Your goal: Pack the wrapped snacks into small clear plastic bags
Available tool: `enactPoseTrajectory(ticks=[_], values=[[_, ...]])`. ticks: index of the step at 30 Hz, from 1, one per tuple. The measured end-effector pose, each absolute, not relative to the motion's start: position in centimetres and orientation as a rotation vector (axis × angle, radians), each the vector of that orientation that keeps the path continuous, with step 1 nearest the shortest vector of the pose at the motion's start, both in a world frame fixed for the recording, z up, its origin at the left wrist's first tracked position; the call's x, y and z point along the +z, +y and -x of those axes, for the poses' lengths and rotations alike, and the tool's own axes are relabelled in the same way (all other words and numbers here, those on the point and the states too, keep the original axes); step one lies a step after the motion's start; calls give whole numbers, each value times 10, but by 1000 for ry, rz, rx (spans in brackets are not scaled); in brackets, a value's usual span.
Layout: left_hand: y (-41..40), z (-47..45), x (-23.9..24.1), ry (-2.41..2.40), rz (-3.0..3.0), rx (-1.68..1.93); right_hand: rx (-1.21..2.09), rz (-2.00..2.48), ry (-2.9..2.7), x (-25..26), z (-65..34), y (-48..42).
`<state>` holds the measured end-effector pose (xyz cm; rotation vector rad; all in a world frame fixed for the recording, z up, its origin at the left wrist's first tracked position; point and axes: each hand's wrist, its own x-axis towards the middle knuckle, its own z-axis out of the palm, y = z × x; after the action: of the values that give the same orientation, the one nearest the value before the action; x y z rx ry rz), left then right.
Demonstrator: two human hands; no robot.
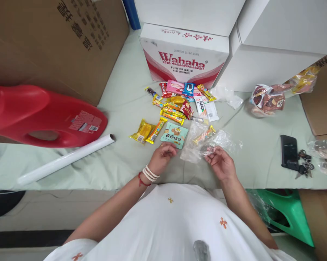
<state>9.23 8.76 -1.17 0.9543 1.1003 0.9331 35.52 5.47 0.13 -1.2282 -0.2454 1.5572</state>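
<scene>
My left hand (164,156), with beads and a red cord at its wrist, has its fingers curled at the lower edge of a mint-green snack packet (174,135). The thumb side seems to pinch that edge. My right hand (220,163) grips the near side of a crumpled clear plastic bag (192,146). A yellow wrapped snack bar (204,135) lies in or on this plastic. Left of the green packet are another yellow bar (156,130) and a yellow-wrapped snack (143,131). Beyond my hands, several mixed snacks (174,108) form a loose pile.
A Wahaha water carton (185,58) stands behind the pile. At left lie a red jug (43,116) and a white tube (68,159). Bagged snacks (268,100), a phone (289,152) and keys (304,166) are at right. A green stool (293,217) is below the table edge.
</scene>
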Motion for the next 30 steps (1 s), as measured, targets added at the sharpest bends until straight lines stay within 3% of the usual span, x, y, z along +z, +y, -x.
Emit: enactPoseTrajectory(ticks=[8,13,18,25,30], values=[[90,-119,16,1180,-1044,712,1551,1086,-639,9,-326,50],[98,-153,3,1070,-1133,631,1526,1125,-821,14,-327,45],[99,-151,-16,1041,-777,770,1306,1299,-686,16,-343,42],[100,-130,-4,1163,-573,976,1302,1284,-213,-1,-360,51],[97,-112,6,1175,-458,1010,1119,1528,-355,-10,-364,49]])
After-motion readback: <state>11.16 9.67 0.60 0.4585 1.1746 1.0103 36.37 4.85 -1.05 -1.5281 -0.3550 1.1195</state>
